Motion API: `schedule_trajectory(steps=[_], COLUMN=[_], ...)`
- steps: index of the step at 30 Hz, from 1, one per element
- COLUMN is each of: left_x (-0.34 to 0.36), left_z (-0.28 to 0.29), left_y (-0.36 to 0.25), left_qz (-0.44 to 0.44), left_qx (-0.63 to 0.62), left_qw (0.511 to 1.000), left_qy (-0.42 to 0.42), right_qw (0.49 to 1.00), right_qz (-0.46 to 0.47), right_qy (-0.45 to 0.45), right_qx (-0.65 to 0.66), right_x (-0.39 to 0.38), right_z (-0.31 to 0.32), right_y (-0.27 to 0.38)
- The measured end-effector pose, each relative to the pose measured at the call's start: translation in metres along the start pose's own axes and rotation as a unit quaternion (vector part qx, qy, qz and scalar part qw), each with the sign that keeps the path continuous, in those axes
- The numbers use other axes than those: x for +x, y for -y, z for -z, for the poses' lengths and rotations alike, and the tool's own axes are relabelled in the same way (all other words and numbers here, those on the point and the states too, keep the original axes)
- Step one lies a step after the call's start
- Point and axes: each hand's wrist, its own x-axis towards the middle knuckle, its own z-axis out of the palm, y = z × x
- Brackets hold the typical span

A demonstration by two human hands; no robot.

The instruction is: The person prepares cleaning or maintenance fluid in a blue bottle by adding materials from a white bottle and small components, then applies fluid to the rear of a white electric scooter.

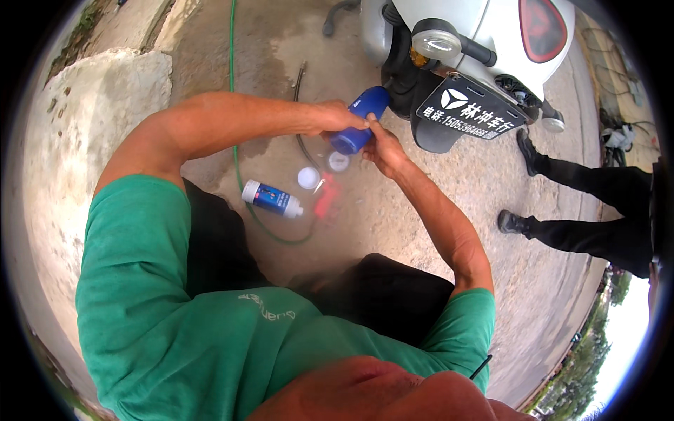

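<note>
Both my hands hold a dark blue bottle [364,116] in front of me, tilted beside the front of a white vehicle. My left hand [338,119] wraps its near left side, and my right hand [384,146] closes round the right side and lower end. Below them on the concrete lie a round white cap [307,177] and another pale round lid [339,161]. A blue and white bottle [272,198] rests on its side nearer my knees. A blurred red thing [326,196], its kind unclear, sits next to it.
The white vehicle [484,35] with a round lamp [437,43] and black plate [467,105] stands at the top right. A green hose [234,70] runs along the ground, near a thin dark hose [298,98]. Another person's black-trousered legs [593,231] are at the right.
</note>
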Motion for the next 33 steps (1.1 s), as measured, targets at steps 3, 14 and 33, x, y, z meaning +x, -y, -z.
schedule_trajectory(steps=[3,14,33], left_x=[0.003,-0.002,-0.013], left_z=[0.002,0.002,-0.002], left_y=[-0.002,-0.001,0.005], left_qz=[0.005,0.042,0.063], left_qx=[0.008,-0.013,-0.048], left_qw=[1.000,0.998,0.990], left_qy=[0.020,0.054,0.118], right_qw=[1.000,1.000,0.997], right_qz=[-0.005,0.004,-0.037], right_qy=[-0.010,-0.018,0.069], right_qx=[-0.017,0.004,0.012], right_x=[-0.005,-0.006,-0.012], right_z=[0.000,-0.004,-0.012], right_y=[0.003,0.002,0.014])
